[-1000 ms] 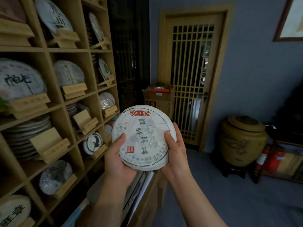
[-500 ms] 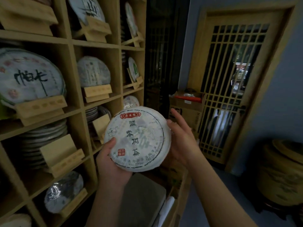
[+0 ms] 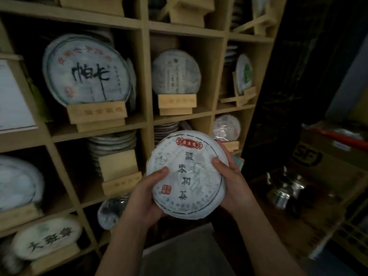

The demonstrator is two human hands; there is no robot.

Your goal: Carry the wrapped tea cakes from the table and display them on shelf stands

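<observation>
In front of the shelf (image 3: 95, 132), both hands, left (image 3: 147, 193) and right (image 3: 231, 183), are gripping the wrapped tea cake (image 3: 187, 174) by its edges; it should be lowered gently, label outward, onto the empty stand (image 3: 119, 172).

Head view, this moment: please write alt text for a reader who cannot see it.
Both hands hold a round paper-wrapped tea cake upright before a wooden shelf unit, the left hand at its lower left edge, the right hand at its right edge. Other wrapped cakes stand on wooden stands in the compartments; one empty wooden stand sits just left of the held cake.
</observation>
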